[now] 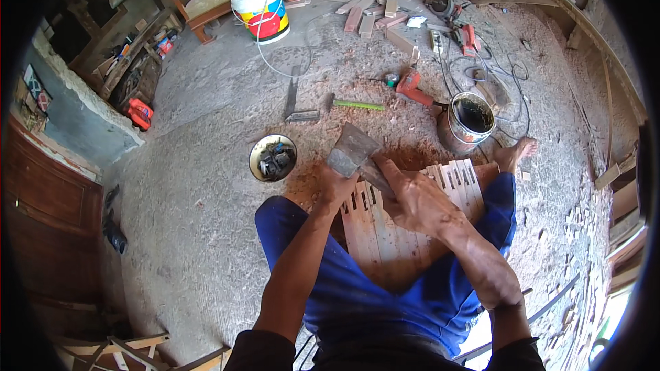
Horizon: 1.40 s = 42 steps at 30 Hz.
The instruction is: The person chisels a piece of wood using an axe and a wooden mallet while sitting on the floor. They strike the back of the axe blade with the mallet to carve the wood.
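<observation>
My left hand is closed at the blocky grey-brown head of a mallet-like tool. Around its short handle, my right hand is wrapped, with the thumb side toward the head. The tool is held above my lap, and its exact kind is hard to tell. Below my hands, pale wooden pieces with dark slots near their far ends lie side by side between my legs. My hands hide part of these pieces. Just left of my hands, a round bowl holds dark scraps.
Beyond my hands lie a carpenter's square, a green strip and a red power drill. A dark-stained bucket stands at the right. Farther off are a colourful bucket, wood offcuts and cables.
</observation>
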### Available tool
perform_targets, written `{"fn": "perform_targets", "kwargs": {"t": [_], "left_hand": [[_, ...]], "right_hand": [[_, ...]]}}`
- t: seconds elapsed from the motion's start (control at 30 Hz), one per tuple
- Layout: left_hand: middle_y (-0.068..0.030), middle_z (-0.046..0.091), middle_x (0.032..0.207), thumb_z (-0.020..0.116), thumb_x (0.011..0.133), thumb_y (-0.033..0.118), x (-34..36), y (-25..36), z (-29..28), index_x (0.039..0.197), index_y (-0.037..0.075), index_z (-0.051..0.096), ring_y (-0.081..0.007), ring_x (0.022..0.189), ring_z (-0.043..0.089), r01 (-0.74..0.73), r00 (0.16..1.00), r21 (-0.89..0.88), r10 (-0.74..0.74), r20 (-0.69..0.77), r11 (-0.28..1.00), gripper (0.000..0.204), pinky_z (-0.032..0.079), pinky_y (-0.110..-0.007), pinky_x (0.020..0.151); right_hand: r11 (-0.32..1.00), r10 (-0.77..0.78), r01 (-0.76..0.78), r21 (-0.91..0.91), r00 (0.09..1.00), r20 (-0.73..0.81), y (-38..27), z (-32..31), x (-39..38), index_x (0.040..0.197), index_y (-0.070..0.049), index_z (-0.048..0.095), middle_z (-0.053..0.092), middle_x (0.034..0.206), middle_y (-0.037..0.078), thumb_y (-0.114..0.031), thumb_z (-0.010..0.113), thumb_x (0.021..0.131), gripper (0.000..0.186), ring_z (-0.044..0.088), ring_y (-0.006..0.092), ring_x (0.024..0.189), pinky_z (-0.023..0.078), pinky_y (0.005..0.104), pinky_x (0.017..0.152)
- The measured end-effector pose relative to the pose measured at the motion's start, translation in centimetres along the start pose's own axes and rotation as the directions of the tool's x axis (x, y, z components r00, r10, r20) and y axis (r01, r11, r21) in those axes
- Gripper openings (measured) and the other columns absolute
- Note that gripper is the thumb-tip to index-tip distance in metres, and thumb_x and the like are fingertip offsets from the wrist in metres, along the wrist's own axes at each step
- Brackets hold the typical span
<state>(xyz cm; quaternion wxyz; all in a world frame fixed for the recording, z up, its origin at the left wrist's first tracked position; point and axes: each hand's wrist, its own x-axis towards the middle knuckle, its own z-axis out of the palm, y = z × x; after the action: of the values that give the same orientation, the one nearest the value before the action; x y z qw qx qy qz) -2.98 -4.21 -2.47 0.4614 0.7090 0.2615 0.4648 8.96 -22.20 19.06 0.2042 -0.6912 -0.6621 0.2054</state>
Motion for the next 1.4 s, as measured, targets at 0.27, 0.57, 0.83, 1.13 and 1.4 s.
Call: {"fn": "perform_targets", "kwargs": {"t": [0.27, 0.57, 0.83, 1.13, 1.4], "left_hand": [[-0.0121, 0.070, 0.081, 0.077, 0.081, 0.011, 0.0, 1.9, 0.6, 0.093, 0.001, 0.067, -0.0215, 0.071, 0.068, -0.025, 0.994, 0.081, 0.033, -0.101, 0.996, 0.019, 0.054, -0.036, 0.065], [-0.0081, 0.070, 0.090, 0.085, 0.078, 0.023, 0.4, 2.7, -2.0, 0.102, 0.000, 0.066, -0.0187, 0.081, 0.066, 0.255, 0.948, -0.005, -0.248, 0.200, 0.967, 0.038, 0.054, -0.034, 0.073], [-0.0041, 0.070, 0.084, 0.076, 0.082, 0.008, -2.0, 6.7, -0.2, 0.090, 0.003, 0.067, -0.0144, 0.077, 0.066, -0.047, 0.974, 0.083, 0.027, 0.224, 0.995, 0.013, 0.054, -0.031, 0.068], [-0.0041, 0.063, 0.070, 0.079, 0.081, 0.011, 2.2, 8.2, -0.5, 0.078, 0.003, 0.060, -0.0135, 0.063, 0.061, 0.053, 0.993, -0.013, -0.054, -0.103, 0.999, 0.021, 0.049, -0.032, 0.059], [-0.0027, 0.058, 0.065, 0.077, 0.082, 0.009, 1.4, 7.3, -0.2, 0.077, 0.004, 0.058, -0.0109, 0.060, 0.055, 0.065, 0.996, -0.018, -0.066, -0.062, 0.998, 0.020, 0.046, -0.032, 0.056]], "right_hand": [[0.997, -0.051, 0.047, -0.068, 0.997, -0.053, -0.1, 1.6, 1.7, 0.140, 0.002, 0.040, 0.068, 0.085, 0.027, -0.009, 0.060, 0.085, 0.059, 0.069, 0.0435, 0.073, 0.054, 0.0521, 0.064], [0.997, -0.071, 0.066, -0.026, 0.969, -0.237, -3.0, -3.0, 1.0, 0.144, -0.002, 0.036, 0.068, 0.084, 0.027, -0.003, 0.063, 0.080, 0.069, 0.069, 0.0421, 0.071, 0.056, 0.0506, 0.062], [0.997, 0.047, -0.056, 0.062, 0.990, 0.133, 1.0, 0.3, 0.0, 0.141, 0.000, 0.035, 0.068, 0.086, 0.032, -0.003, 0.057, 0.082, 0.064, 0.068, 0.0485, 0.082, 0.055, 0.0529, 0.076], [0.798, 0.305, -0.182, 0.575, 0.944, -0.125, 1.9, 3.5, -2.9, 0.140, -0.003, 0.046, 0.058, 0.073, 0.007, -0.008, 0.065, 0.086, 0.058, 0.057, 0.0194, 0.065, 0.048, 0.0363, 0.064], [0.682, 0.412, -0.313, 0.661, 0.911, 0.007, 1.9, 3.7, -4.0, 0.138, -0.003, 0.048, 0.056, 0.073, 0.004, -0.008, 0.065, 0.085, 0.056, 0.054, 0.0137, 0.067, 0.047, 0.0333, 0.064]]}}
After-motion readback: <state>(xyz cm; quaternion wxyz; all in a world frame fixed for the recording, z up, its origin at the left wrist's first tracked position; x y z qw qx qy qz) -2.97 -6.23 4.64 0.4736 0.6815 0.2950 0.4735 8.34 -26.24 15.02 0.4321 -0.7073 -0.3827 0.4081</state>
